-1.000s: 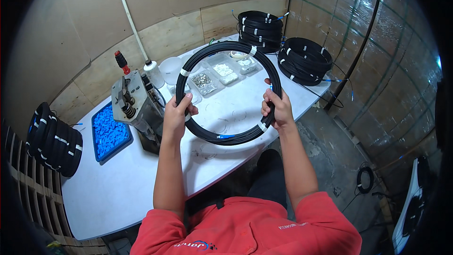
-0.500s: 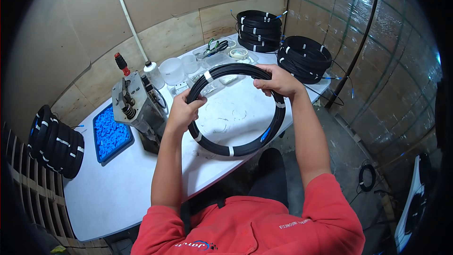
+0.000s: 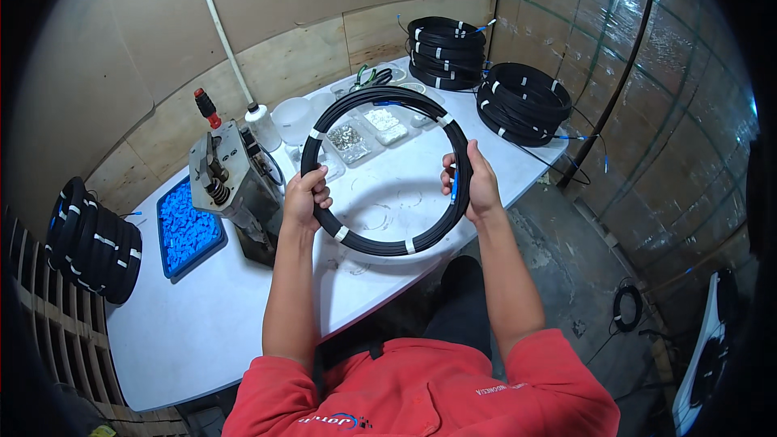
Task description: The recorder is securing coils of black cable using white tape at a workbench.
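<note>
Held coil: a ring of black cable (image 3: 376, 247) hangs over the white table (image 3: 186, 332), bound at intervals with white bands; a bit of blue shows at its far rim, another beside the right-hand grip.
Left hand (image 3: 306, 197): gripping the ring's left side, fingers curled round it, thumb on top.
Right hand (image 3: 479, 186): closed on the opposite side, fingertips wrapped inward, thumb up along the cable.
Tabletop: pale and glossy, with faint ring-shaped scuffs under the coil.
Left of the hands: a metal bench machine (image 3: 231, 182) with a red-and-black handle (image 3: 207, 108); just beside it, a dark blue tray (image 3: 197, 262) of small bright-blue pieces (image 3: 188, 222).
Behind the ring: clear boxes of metal bits (image 3: 348, 139) and white bits (image 3: 383, 123), a white bottle (image 3: 263, 125), and a green-handled tool (image 3: 374, 77).
Table ends: two stacks of black coils toward the far right corner (image 3: 443, 69) (image 3: 518, 113), one more stack (image 3: 101, 255) at the left end.
Walls: beige board over plywood (image 3: 267, 65), a white pipe (image 3: 218, 24) running down; to the right, cartons (image 3: 550, 20) under shiny film, crossed by a black pole (image 3: 619, 73).
Floor: worn grey concrete (image 3: 534, 247), a small black coil (image 3: 626, 308) lying on it.
</note>
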A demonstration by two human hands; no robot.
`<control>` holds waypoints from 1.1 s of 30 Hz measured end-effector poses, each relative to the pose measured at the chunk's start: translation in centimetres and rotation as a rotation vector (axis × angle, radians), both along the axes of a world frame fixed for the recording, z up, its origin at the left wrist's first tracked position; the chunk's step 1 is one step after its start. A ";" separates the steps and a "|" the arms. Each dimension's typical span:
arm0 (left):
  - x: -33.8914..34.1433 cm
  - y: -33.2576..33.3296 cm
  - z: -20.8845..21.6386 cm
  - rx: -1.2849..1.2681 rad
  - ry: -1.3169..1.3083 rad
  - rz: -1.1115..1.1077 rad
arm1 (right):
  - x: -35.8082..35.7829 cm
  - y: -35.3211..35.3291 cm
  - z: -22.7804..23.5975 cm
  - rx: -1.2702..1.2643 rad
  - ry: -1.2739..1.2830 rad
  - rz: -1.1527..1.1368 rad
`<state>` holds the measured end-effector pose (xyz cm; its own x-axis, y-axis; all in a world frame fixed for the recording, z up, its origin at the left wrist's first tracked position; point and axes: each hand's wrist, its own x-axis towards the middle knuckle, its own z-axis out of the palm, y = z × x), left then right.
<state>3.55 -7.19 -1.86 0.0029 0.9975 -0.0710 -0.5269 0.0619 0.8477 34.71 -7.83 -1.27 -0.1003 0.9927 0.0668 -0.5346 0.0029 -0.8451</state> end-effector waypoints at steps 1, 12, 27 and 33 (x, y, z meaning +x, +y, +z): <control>-0.2 0.3 -0.3 -0.001 -0.001 -0.002 | -0.4 -0.7 0.5 0.039 0.062 -0.004; 0.2 -0.6 1.2 0.011 0.031 0.006 | -1.1 -1.5 2.2 0.137 -0.186 -0.154; 0.8 -2.0 3.2 0.063 0.131 0.050 | -0.8 -1.4 1.6 0.141 -0.160 -0.159; 0.8 -2.3 3.4 0.069 0.134 0.052 | -0.8 -1.6 1.9 0.172 -0.196 -0.151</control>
<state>4.38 -9.45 1.57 -0.0538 0.9985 0.0012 -0.4099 -0.0232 0.9119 33.90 -9.43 0.63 0.0205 0.9732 0.2289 -0.3435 0.2219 -0.9126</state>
